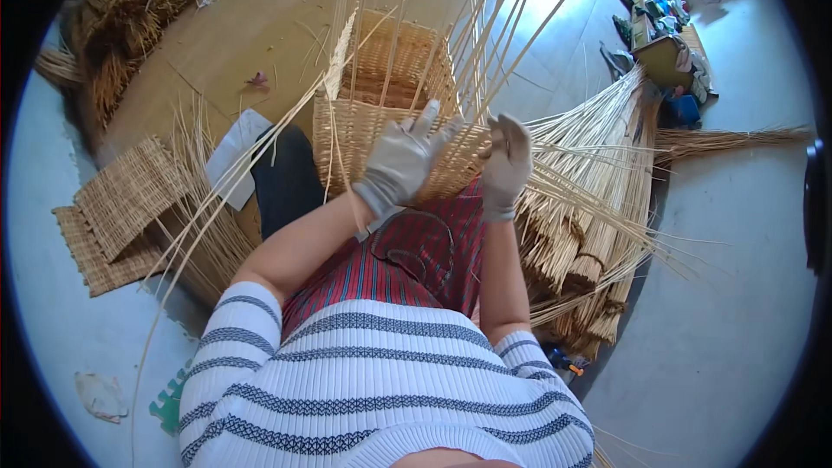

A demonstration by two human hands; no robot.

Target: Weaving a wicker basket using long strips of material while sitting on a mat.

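Observation:
A half-woven wicker basket (342, 143) rests in my lap, its opening facing away from me and long loose strands rising from its rim. My left hand (403, 156), in a pale grey glove, lies against the basket's near wall with its fingers stretched out and apart near the rim. At the right corner is my right hand (509, 160), gloved alike, with bent fingers close to the upright strands (475, 78). What those fingers hold, if anything, is hidden. Several long strands (234, 175) trail from the basket's left corner down past my left arm.
Bundles of pale straw (598, 195) lie close on my right. Two woven panels (130, 199) lie to the left, beside loose stalks. A brown straw heap (130, 17) is at the far left. A box piled with items (663, 52) stands at the far right.

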